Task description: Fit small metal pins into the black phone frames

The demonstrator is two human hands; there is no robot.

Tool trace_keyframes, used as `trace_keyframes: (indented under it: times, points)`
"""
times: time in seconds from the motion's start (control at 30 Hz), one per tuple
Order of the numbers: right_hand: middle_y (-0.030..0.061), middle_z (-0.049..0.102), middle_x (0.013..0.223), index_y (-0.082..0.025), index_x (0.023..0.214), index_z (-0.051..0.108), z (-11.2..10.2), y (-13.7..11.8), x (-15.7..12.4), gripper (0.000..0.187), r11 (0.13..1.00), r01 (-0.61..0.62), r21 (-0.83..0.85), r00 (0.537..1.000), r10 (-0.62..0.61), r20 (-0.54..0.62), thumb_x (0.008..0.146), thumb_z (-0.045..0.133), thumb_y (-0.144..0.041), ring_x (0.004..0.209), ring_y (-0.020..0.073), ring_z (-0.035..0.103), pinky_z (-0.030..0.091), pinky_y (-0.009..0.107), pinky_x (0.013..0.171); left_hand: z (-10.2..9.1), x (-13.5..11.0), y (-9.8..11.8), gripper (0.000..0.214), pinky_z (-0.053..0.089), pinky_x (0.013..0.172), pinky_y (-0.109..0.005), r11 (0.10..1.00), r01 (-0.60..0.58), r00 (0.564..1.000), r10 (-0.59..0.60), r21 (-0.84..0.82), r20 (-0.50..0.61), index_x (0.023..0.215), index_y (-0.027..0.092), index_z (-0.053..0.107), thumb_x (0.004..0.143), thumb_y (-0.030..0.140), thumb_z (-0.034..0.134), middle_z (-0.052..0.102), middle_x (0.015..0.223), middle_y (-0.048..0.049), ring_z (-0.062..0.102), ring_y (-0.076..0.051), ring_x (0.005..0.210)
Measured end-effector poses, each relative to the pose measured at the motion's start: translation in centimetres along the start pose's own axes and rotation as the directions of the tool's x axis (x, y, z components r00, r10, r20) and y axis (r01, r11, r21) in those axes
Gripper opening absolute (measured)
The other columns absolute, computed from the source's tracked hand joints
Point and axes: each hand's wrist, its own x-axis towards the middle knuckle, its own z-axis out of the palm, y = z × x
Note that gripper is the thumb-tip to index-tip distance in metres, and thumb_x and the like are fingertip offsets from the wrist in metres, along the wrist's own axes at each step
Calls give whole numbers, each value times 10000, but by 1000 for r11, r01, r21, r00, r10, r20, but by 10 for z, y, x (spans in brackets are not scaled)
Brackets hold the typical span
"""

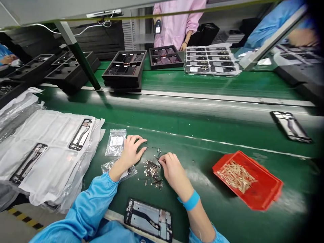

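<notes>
Green tabletop with a heap of small metal parts at centre. The left hand, at 10 o'clock of the heap, lies spread with its fingertips on the surface, holding nothing. The right hand, at 3 o'clock, has its fingers curled together at the heap's edge; whether they pinch a part cannot be told. A red tray of like parts lies farther out at 3 o'clock, and a phone frame at 6 o'clock.

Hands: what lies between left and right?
Head view: a loose pile of small metal parts lies between the left hand and the right hand, on the green surface.
</notes>
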Motion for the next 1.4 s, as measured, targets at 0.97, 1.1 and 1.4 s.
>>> trace_keyframes:
  times: [0.97, 1.1, 1.4]
  points:
    - [138, 565, 983, -214, 943, 576, 1, -17, -19, 239, 946, 20, -323, 999, -31, -29, 1083, 398, -138, 907, 310, 493, 460, 449, 785, -1, -5, 9, 198, 490, 991, -478, 957, -199, 979, 185, -213, -86, 1107, 238, 766, 1067, 263, 574, 797, 1109, -70, 600, -271, 1089]
    - [136, 578, 951, -207, 913, 574, -5, -30, -20, 271, 929, 35, -369, 999, -40, -6, 1074, 390, -91, 879, 302, 482, 429, 424, 738, -1, -7, 14, 199, 475, 990, -473, 953, -222, 974, 209, -206, -83, 1124, 253, 757, 1070, 283, 568, 801, 1111, -65, 613, -277, 1100]
    - [97, 695, 1181, -181, 1134, 645, -18, -48, -2, 248, 969, 104, -224, 994, -107, -1, 1165, 426, -294, 1082, 222, 587, 482, 358, 940, -3, -13, 22, 349, 383, 876, -443, 922, -304, 945, 323, -240, 46, 802, 242, 601, 1105, 353, 470, 685, 775, -19, 612, -246, 878]
